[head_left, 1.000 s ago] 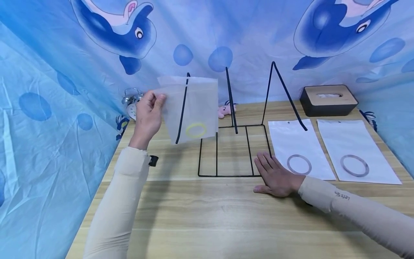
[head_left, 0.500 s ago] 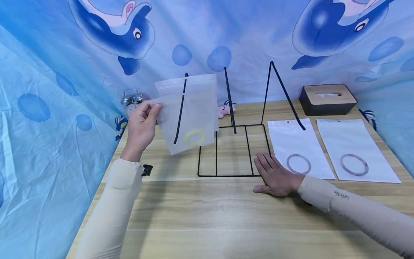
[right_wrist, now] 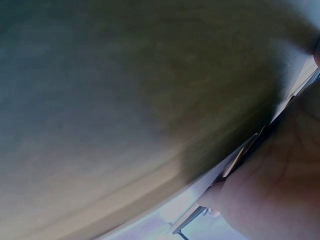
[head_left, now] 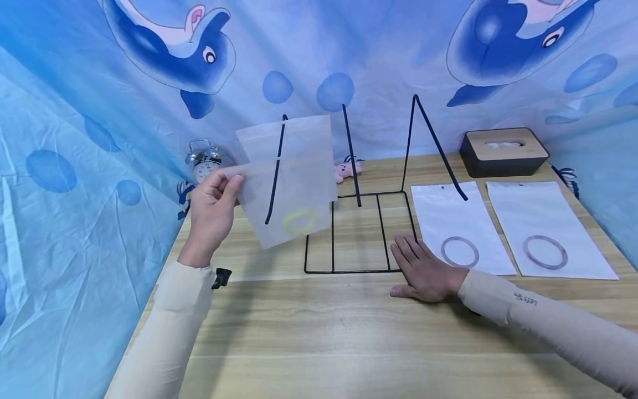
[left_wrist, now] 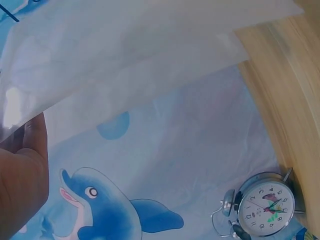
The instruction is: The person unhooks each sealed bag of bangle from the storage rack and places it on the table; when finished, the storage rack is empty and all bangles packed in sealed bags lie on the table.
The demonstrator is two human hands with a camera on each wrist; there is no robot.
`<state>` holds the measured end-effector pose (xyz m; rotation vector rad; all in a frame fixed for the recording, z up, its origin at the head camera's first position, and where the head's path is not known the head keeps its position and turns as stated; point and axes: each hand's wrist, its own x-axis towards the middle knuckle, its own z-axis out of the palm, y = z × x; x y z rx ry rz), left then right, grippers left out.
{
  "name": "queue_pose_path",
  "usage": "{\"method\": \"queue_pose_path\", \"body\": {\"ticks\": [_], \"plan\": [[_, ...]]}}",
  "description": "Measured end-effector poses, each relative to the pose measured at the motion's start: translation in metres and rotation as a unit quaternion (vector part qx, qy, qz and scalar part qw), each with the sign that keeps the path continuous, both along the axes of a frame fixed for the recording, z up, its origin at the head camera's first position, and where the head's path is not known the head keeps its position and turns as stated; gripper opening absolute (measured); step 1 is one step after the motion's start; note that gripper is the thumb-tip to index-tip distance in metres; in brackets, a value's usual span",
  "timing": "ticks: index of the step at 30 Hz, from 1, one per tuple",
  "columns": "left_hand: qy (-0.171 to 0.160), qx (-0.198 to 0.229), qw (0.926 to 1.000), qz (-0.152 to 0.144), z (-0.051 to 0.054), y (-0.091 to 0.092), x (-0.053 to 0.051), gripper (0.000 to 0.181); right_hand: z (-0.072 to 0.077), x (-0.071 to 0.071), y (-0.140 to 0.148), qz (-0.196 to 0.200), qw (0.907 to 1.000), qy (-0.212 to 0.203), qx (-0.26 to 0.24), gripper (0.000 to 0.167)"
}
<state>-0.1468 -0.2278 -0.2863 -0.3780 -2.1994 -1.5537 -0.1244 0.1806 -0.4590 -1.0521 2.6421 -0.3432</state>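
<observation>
In the head view my left hand point(head_left: 211, 208) pinches the left edge of a translucent bag point(head_left: 304, 172) with a yellow ring mark. The left rod point(head_left: 274, 191) of a black wire rack point(head_left: 349, 272) crosses the front of the bag; a second translucent sheet shows behind it. My right hand point(head_left: 428, 271) lies flat, fingers extended, over the rack base's front right corner. In the left wrist view, the hand point(left_wrist: 25, 175) holds the sheet point(left_wrist: 125, 60) at its edge. The right wrist view shows part of the palm point(right_wrist: 280, 185) against the table.
Two white bags point(head_left: 456, 210) point(head_left: 543, 210) with ring marks lie right of the rack. Behind them stands a tissue box point(head_left: 503, 152). An alarm clock point(head_left: 203, 163) is at the back left, a pink toy point(head_left: 345, 170) behind the rack. Two more rack rods point(head_left: 351, 155) point(head_left: 438, 147) rise there.
My left hand has moved left and down toward me with the bag's held edge, and the bag's lower part has swung lower. My right hand has stayed in place.
</observation>
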Motion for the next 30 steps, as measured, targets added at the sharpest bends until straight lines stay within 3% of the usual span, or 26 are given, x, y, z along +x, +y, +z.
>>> {"method": "queue_pose_path", "body": {"ticks": [4,13,22,30], "plan": [[-0.002,0.012,0.9999,-0.009,0.000,-0.001,0.006,0.025,-0.002,-0.001,0.001,0.004,1.0000,0.007,-0.002,0.100],[-0.010,0.019,0.9997,0.008,-0.004,-0.001,0.019,0.023,-0.004,-0.001,0.001,0.006,0.9999,0.009,-0.001,0.100],[-0.005,0.047,0.9989,-0.007,-0.005,-0.003,0.029,0.017,-0.002,-0.002,0.000,0.004,0.9999,0.011,0.007,0.100],[-0.027,0.061,0.9978,-0.003,-0.005,-0.001,0.039,0.011,-0.005,-0.003,0.001,0.005,0.9998,0.015,0.010,0.101]]}}
